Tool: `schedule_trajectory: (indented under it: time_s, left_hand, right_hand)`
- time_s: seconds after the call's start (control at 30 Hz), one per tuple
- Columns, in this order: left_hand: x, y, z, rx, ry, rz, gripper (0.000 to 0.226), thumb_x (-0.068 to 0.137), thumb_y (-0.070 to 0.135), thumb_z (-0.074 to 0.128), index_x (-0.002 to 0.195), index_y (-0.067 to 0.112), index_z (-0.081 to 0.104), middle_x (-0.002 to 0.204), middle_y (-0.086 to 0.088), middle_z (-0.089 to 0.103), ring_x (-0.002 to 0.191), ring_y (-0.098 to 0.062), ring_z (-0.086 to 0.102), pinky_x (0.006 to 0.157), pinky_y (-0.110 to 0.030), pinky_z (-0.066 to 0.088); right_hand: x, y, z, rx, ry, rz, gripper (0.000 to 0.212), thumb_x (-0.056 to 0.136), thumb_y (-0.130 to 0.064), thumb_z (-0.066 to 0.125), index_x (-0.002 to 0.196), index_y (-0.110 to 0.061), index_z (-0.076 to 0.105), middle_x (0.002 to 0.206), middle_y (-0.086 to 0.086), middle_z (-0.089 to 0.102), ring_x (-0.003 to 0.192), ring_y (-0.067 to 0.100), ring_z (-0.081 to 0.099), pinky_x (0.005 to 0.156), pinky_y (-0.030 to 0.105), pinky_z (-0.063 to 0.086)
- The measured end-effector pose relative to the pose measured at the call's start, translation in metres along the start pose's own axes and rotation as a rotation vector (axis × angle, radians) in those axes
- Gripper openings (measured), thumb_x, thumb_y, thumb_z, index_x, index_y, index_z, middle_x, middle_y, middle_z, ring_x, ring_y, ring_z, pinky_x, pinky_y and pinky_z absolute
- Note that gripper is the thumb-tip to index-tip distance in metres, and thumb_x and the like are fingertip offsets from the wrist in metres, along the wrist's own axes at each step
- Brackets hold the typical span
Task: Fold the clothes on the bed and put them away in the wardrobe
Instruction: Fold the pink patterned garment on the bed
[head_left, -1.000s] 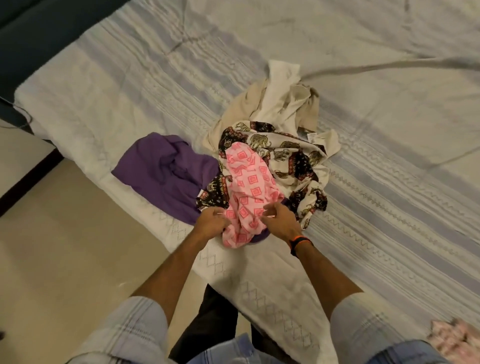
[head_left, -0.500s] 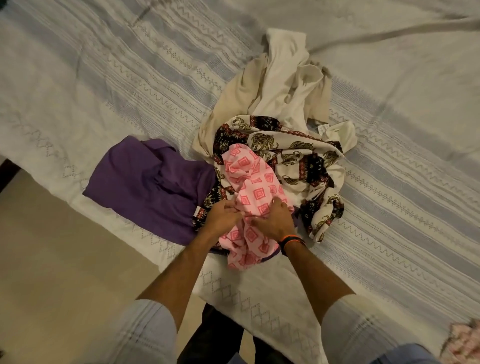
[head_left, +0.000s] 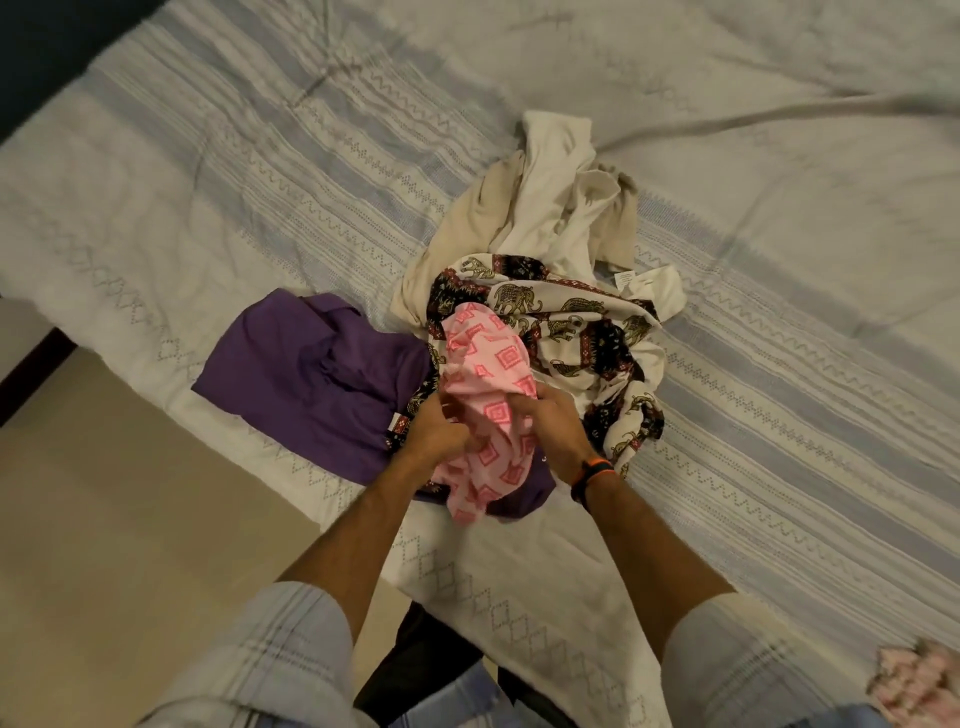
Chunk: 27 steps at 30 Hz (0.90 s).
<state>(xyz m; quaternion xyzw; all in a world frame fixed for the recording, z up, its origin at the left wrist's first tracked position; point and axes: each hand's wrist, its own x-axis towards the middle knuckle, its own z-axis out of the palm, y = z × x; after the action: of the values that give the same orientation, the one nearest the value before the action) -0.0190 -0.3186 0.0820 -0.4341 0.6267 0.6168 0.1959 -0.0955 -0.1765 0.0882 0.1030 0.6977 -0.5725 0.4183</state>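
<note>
**Both hands on pink garment, near edge of bed**

Pink cotton-looking garment (head_left: 488, 395) with a red-pink square print, crumpled, no clear shape. It sits on top of the clothes pile at the near edge of the bed, lower end hanging toward the bed edge. Left hand (head_left: 434, 431) has its fingers curled into the fabric on its left side; right hand (head_left: 553, 423) grips the fabric on its right side. Hands are close together, fabric bunched between them. Black-and-orange band (head_left: 589, 475) on the right wrist.

Under and right of it: cream cloth with dark elephant print (head_left: 571, 332), thin, heavily wrinkled. Behind that: plain beige and white garments (head_left: 550, 208), soft, tangled together. Left, touching the pile: plain purple garment (head_left: 317, 374), matte, lying mostly flat with a few folds; part of it shows under the pink one.

Bedspread (head_left: 260, 197) is woven, white with pale blue stripes and stitched zigzag and diamond bands, creased. Beige smooth floor (head_left: 104, 519) lower left.
</note>
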Motion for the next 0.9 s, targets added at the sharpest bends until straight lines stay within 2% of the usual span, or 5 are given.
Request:
schedule_trajectory:
  time_s: [0.27,0.37,0.53,0.7,0.9]
  left_hand:
    - [-0.073,0.035,0.011,-0.103,0.048,0.203,0.052,0.078,-0.009,0.073,0.125,0.000,0.052,0.110,-0.006,0.062,0.104,-0.021,0.060,0.085,-0.026,0.052]
    - [-0.098,0.044,0.015,-0.174,0.023,0.216,0.053,0.081,-0.009,0.072,0.128,-0.001,0.048,0.088,0.002,0.051,0.077,-0.010,0.052,0.062,-0.014,0.051]
    - [-0.152,0.057,0.022,-0.187,0.044,0.334,0.076,0.072,0.017,0.087,0.136,0.004,0.049,0.115,-0.001,0.062,0.100,-0.013,0.061,0.085,-0.030,0.053]
    - [-0.196,0.074,0.033,-0.303,-0.028,0.398,0.030,0.078,0.011,0.080,0.103,0.013,0.064,0.101,0.000,0.072,0.085,-0.012,0.069,0.060,-0.020,0.055]
    - [-0.225,0.099,0.034,-0.389,-0.103,0.489,0.031,0.085,0.018,0.073,0.111,0.002,0.068,0.100,-0.010,0.076,0.082,-0.019,0.074,0.066,-0.031,0.059]
  right_hand:
    - [-0.067,-0.042,-0.023,0.344,-0.151,-0.070,0.038,0.092,0.004,0.045,0.128,0.004,0.058,0.127,0.021,0.064,0.118,0.039,0.061,0.105,0.052,0.046]
    - [-0.094,-0.057,-0.035,0.397,-0.182,-0.119,0.040,0.096,0.000,0.039,0.132,0.008,0.052,0.131,0.024,0.060,0.122,0.039,0.057,0.103,0.047,0.048]
    - [-0.142,-0.078,-0.058,0.408,-0.206,-0.252,0.031,0.102,-0.010,0.036,0.113,-0.007,0.064,0.108,0.010,0.073,0.103,0.027,0.069,0.090,0.041,0.054]
    - [-0.174,-0.088,-0.077,0.367,-0.152,-0.336,0.031,0.095,-0.022,0.053,0.116,-0.005,0.068,0.121,0.018,0.068,0.113,0.037,0.064,0.101,0.053,0.048]
    - [-0.204,-0.096,-0.088,0.324,-0.059,-0.384,0.032,0.099,-0.017,0.052,0.125,-0.001,0.063,0.119,0.019,0.069,0.111,0.038,0.066,0.098,0.053,0.051]
